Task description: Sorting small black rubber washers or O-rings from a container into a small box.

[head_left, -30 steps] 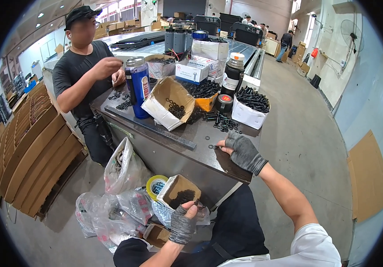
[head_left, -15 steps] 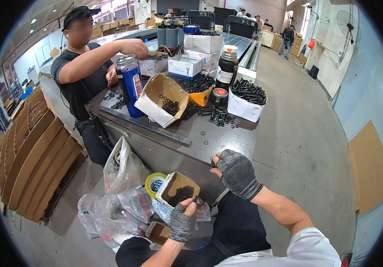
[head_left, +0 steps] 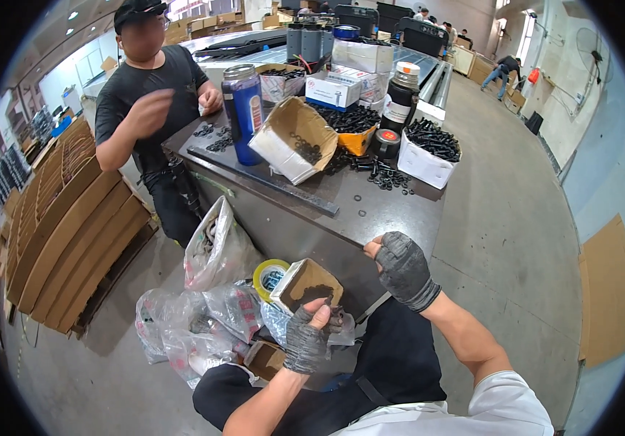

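Observation:
My left hand [head_left: 307, 338], in a grey fingerless glove, is raised in front of an open carton [head_left: 297, 283] holding small dark parts. Its thumb and fingers are pinched, with a tiny dark piece at the tips that I cannot make out. My right hand [head_left: 404, 271], gloved the same way, is at the near edge of the dark metal table [head_left: 305, 218]. Its fingers are curled closed, and whatever they hold is hidden. Two small loose washers [head_left: 358, 198] lie on the tabletop beyond it. Farther back, black bolts [head_left: 389, 176] and rings are scattered near a tilted carton [head_left: 277, 149] of washers.
A white box [head_left: 424, 168] of black bolts stands beside a black flask [head_left: 399, 102]. A blue flask [head_left: 243, 120] stands at left, near a co-worker [head_left: 149, 94]. Plastic bags [head_left: 182, 323] and yellow tape [head_left: 260, 282] lie below. Curved cardboard [head_left: 73, 247] is stacked at left.
The whole view has shifted, with the table now higher and farther right. The co-worker's outstretched arm has drawn back from the boxes. My hands keep nearly the same closed poses.

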`<act>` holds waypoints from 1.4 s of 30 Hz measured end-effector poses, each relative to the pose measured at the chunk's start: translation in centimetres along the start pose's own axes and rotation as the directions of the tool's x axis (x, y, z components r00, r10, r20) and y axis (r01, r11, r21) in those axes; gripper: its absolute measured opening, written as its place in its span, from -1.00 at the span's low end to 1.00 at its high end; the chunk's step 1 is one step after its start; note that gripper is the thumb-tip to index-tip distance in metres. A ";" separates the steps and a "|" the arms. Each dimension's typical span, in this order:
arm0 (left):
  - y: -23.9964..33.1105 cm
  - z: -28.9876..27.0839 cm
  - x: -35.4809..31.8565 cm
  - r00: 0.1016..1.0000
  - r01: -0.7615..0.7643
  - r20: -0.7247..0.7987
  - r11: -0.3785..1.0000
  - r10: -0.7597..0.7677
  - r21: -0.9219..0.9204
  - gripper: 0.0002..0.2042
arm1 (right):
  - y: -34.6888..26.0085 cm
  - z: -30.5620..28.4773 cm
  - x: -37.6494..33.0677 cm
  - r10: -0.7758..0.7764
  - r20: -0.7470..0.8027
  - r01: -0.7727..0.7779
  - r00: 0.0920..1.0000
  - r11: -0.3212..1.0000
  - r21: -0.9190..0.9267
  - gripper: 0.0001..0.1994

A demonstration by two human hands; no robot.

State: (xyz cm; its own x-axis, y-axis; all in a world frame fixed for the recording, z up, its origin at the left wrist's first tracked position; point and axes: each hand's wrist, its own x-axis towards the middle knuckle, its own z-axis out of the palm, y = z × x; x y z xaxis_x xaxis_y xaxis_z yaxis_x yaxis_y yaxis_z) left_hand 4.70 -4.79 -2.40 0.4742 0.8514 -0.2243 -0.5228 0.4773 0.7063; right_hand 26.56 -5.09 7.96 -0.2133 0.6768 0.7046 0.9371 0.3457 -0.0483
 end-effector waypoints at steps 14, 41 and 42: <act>0.3 -0.3 -0.6 0.992 -0.072 -0.087 0.978 0.091 0.195 -0.74 | -7.4 3.2 -4.8 0.525 0.646 -0.728 0.555 -0.069 0.682 -0.86; -0.2 -0.9 -0.7 0.998 -0.012 -0.053 0.957 0.029 0.291 -0.73 | -5.7 2.8 -2.7 0.440 0.697 -0.813 0.567 0.163 0.559 -0.81; -0.3 -0.9 -0.7 0.998 -0.009 -0.056 0.957 0.027 0.291 -0.73 | -6.0 2.8 -3.0 0.451 0.658 -0.788 0.603 0.209 0.579 -0.83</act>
State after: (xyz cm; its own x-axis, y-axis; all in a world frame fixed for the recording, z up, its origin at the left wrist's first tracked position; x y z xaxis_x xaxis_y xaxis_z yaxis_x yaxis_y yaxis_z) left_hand 3.87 -5.32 -3.05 0.4200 0.8746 -0.2422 -0.2988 0.3853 0.8731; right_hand 20.83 -7.37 4.20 0.1123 0.9917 -0.0625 0.2040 -0.0845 -0.9753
